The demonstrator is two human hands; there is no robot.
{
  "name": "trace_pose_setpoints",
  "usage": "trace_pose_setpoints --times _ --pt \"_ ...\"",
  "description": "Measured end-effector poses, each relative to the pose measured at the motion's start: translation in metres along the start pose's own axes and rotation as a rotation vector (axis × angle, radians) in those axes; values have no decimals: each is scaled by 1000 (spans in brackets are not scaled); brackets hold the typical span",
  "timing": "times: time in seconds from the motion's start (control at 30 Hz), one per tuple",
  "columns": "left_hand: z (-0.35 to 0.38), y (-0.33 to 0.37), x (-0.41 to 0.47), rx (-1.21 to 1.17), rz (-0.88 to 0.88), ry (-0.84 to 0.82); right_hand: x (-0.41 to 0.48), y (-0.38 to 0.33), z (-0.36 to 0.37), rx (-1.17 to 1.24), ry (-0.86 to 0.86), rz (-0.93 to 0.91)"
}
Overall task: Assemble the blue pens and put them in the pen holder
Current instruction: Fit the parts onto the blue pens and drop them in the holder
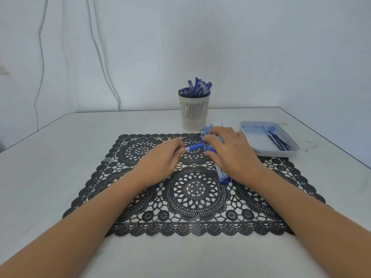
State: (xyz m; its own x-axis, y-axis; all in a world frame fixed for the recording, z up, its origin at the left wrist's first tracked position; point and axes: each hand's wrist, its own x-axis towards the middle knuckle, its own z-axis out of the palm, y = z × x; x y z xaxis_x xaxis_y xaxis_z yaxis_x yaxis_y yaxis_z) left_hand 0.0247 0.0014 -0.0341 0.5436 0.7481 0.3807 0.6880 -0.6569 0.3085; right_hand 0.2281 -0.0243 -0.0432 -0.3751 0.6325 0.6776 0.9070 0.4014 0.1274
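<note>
Two hands, one blue pen (193,147) in assembly over the far centre of the black lace mat (140,223).

Left hand (164,155) pinches the pen's tip end. One pen holder (194,113), part filled, stands just beyond the mat's far edge. Right hand (228,151) curls over the pen's other end, seemingly clasping it, above one bundle of barrels (222,176) on the mat, count hidden. One tray (275,152) off the mat's far-right corner holds about three refills (280,141). Risk: lifting the right hand could let the bundle roll apart.
</note>
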Motion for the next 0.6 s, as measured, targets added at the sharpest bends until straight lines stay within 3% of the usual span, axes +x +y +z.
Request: trace_pose_setpoints --times 0.2,0.37,0.6 --pt "5 -1 -6 82 142 99 3 -6 1 77 -61 -155" --pt "7 -6 -9 221 295 162 3 -9 -6 142 -297 -136" --pt "9 -7 -9 206 297 177 2 -6 -9 262 -248 -117"
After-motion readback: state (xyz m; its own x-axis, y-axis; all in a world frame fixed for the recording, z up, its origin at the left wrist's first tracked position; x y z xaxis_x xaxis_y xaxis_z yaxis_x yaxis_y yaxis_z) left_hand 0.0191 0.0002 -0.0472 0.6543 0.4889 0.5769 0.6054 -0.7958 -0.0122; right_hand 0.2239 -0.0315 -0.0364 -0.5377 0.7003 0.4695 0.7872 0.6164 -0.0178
